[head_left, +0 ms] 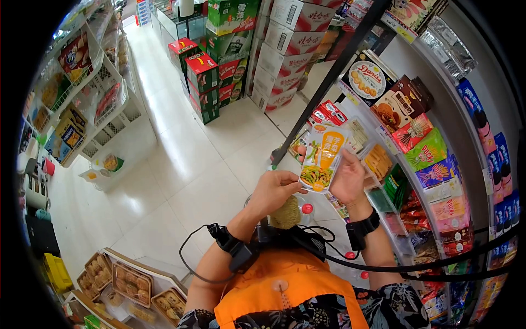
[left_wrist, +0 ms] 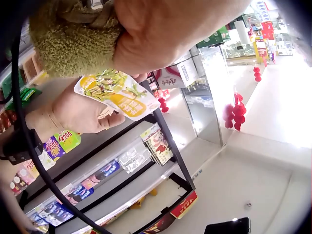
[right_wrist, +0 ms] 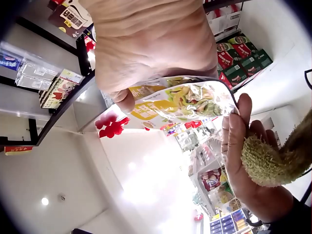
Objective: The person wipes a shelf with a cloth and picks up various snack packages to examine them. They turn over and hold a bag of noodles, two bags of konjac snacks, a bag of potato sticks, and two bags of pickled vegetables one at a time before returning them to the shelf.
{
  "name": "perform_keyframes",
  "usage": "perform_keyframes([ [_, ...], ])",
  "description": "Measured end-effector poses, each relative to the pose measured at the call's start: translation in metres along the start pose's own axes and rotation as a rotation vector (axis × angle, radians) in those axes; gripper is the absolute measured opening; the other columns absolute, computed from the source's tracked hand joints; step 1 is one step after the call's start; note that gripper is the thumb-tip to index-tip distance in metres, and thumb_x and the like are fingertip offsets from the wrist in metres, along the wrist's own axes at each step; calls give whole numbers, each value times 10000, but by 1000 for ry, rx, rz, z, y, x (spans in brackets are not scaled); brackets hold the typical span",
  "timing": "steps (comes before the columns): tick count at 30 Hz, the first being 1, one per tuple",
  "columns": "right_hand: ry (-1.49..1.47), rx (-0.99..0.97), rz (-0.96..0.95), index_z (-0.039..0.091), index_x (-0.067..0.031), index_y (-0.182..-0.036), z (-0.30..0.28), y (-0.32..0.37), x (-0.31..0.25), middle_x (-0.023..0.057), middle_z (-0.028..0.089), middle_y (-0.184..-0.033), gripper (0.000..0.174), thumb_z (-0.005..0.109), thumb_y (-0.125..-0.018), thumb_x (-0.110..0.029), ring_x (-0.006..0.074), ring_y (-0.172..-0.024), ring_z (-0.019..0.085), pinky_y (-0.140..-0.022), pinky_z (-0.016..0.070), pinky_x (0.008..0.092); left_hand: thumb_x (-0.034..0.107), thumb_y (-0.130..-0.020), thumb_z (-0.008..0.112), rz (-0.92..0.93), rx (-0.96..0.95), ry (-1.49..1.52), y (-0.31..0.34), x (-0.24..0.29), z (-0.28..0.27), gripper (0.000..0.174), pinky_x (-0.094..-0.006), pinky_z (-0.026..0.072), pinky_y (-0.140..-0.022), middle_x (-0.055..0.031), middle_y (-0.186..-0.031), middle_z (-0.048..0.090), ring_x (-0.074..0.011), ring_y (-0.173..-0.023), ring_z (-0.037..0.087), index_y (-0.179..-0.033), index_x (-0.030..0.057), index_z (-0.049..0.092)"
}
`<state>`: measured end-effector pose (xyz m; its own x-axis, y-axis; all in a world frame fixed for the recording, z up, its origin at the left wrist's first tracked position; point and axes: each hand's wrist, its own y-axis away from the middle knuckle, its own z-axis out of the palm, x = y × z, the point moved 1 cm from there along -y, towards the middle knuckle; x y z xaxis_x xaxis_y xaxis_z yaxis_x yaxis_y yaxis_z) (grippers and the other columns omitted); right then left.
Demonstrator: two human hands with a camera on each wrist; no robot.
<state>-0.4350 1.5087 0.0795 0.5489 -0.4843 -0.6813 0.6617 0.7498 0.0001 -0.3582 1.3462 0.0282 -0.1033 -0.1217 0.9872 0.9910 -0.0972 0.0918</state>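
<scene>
A white and yellow food packet [head_left: 323, 156] with a vegetable picture on its front is held up before the shelf by both hands. My left hand [head_left: 269, 190] pinches its lower left corner between thumb and fingers. A fuzzy olive-green cloth [head_left: 285, 214] hangs from the same hand, bunched against its palm in the right wrist view. On the packet's other edge, my right hand [head_left: 349, 178] grips it, palm turned up, with the thumb [right_wrist: 126, 100] over the printed front. The packet's back is hidden.
Shelves of boxed biscuits [head_left: 402, 107] and snack packs [head_left: 433, 148] curve along the right. A dark shelf post [head_left: 329, 82] stands just beyond the packet. Stacked cartons [head_left: 285, 55] are ahead, a white rack [head_left: 118, 112] at left, and trays of pastries [head_left: 131, 282] at lower left.
</scene>
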Motion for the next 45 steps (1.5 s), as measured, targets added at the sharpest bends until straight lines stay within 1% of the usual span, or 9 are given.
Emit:
perform_keyframes([
  [4,272,18,-19,230,-15,-1432,-8,-1,-1,202,464,-1333,588,469,-939,-228,298,-1244,459,-1012,402,448,104,-826,604,21,158,-176,-2,-17,-11,173,-280,503,-676,-119,-786,699,-175,-727,672,-902,-36,671],
  [9,829,244,94,561,-31,-1223,-37,12,11,24,642,-1032,433,674,-861,-242,92,-867,592,-694,507,239,136,-794,618,34,308,-560,1,-29,-33,145,-328,506,-634,-140,-747,679,-270,-659,653,-866,43,702],
  [14,838,273,131,675,-41,-1075,-83,26,40,3,661,-904,328,697,-843,-271,42,-728,540,-579,469,207,97,-787,632,-145,218,-696,0,-27,-33,174,-269,488,-597,-118,-745,692,-135,-645,631,-910,-16,682],
  [15,982,353,283,688,-33,-1047,-93,30,42,13,673,-879,328,709,-823,-271,57,-737,551,-591,471,235,100,-785,634,-167,230,-697,-2,-28,-32,187,-271,489,-604,-120,-747,693,-138,-649,631,-926,-15,679],
  [18,1077,454,77,696,-15,-993,-149,45,64,36,678,-793,330,717,-802,-284,93,-680,574,-583,476,280,109,-803,603,-183,261,-601,-7,-31,-31,239,-251,465,-615,-114,-776,702,-123,-653,608,-1003,-13,651],
  [23,906,1138,314,691,-55,-993,-272,82,78,71,682,-732,324,665,-792,-307,197,-695,646,-690,490,331,68,-862,565,-336,270,-505,-18,-42,-32,190,-221,448,-592,-120,-795,705,-87,-658,592,-1014,-16,641],
  [32,1336,1831,-343,669,-68,-983,-474,92,104,172,659,-761,288,496,-882,-276,337,-741,640,-704,480,422,128,-892,587,-508,380,-477,-40,-83,-25,192,-199,375,-556,-94,-780,700,-48,-601,498,-1012,-9,649],
  [37,927,2001,-275,643,6,-922,-524,66,116,214,648,-767,288,547,-878,-261,366,-756,631,-735,477,442,128,-895,586,-549,378,-483,-46,-90,-19,193,-204,368,-550,-102,-766,696,-55,-590,491,-1003,-20,647],
  [45,1465,1695,343,627,-34,-1064,-564,50,110,217,612,-1090,304,475,-890,-231,384,-1042,560,-915,432,451,135,-897,585,-613,405,-515,-60,-95,-15,198,-215,380,-574,-114,-763,692,-77,-614,517,-1002,-23,643],
])
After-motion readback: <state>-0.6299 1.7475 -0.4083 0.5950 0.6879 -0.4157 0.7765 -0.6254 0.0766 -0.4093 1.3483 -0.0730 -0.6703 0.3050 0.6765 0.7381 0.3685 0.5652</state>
